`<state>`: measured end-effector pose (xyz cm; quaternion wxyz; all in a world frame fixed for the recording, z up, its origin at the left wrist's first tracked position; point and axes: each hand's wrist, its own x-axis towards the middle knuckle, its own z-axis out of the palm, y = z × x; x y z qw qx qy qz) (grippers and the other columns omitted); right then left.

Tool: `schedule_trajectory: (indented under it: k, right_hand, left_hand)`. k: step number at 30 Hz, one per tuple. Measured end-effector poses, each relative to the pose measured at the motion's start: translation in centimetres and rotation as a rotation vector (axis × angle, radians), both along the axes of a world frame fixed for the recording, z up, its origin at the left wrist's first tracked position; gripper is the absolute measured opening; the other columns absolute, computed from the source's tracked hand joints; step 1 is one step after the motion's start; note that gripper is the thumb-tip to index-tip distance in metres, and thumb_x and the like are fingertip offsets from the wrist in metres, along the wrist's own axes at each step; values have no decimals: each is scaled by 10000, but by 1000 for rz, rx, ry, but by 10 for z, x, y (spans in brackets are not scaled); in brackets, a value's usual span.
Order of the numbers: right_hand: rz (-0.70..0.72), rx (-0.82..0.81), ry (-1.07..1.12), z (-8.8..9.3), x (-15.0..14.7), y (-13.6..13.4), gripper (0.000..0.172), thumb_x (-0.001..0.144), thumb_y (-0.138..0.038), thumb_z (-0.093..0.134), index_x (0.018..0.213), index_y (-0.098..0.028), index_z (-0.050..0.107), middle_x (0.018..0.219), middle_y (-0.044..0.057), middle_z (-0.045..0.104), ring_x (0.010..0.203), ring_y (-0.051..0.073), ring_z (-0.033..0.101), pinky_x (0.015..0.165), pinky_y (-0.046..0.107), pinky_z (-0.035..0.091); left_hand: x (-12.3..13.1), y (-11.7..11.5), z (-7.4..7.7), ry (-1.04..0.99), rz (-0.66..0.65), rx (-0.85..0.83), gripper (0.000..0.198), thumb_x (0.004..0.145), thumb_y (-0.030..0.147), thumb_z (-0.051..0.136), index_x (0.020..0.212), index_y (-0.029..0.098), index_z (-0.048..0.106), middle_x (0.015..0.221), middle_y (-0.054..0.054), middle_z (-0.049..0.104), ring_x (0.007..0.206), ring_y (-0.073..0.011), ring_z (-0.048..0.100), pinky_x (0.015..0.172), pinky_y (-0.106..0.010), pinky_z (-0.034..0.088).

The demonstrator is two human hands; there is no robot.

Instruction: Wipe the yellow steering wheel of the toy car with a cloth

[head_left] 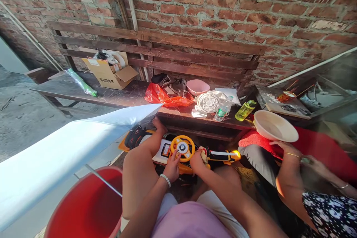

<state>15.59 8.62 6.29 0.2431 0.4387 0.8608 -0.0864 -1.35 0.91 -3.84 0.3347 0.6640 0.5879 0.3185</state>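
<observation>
A yellow steering wheel (pixel 190 155) with a white hub is mounted on a yellow, white and black ride-on toy vehicle (pixel 158 156) between my knees. My left hand (pixel 172 167), with a beaded bracelet at the wrist, has its fingers on the wheel's lower left rim. They seem to grip it, though the undersides of the fingers are hidden. Just right of the wheel, my right hand (pixel 197 160) is closed around a crumpled cloth (pixel 204 155) with red and pale patches. A yellow arm-like part (pixel 225 155) with a white strip extends to the right of that hand.
A wooden bench (pixel 128 98) carries a cardboard box (pixel 107 74), a red plastic bag (pixel 156 95), a fan (pixel 208 103) and bottles (pixel 245 110). A red tub (pixel 83 200) stands at left. At right, another person's hand (pixel 290 150) is near a cream basin (pixel 276 124).
</observation>
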Motion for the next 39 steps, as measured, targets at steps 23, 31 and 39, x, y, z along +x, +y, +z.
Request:
schedule_trajectory:
  k: [23,31,39]
  right_hand:
    - [-111,334,-100,35,22,25,461,975,-139,519,1367,-73,751,1570,281,594,1471,427,533,1233,628,340]
    - [-175,235,-18,-30,8,-2,562,934,-180,540,1477,-192,684,1480,191,701,1466,456,558,1266,683,343]
    - [-78,19,182,-50,13,-55,564,968,-138,497,1509,-181,649,1647,187,553,1580,384,432,1298,588,342]
  left_hand:
    - [2,-1,2,25,-14,12,803,804,59,573,1599,162,533,1814,-194,255,1671,-362,299,1342,-645,286]
    - [1,2,7,-25,-30,10,760,823,102,602,1576,193,564,1796,-178,314,1661,-362,324,1343,-666,251]
    - [3,0,6,-32,-6,-3,780,807,81,571,1578,202,569,1809,-146,296,1679,-344,282,1354,-640,265]
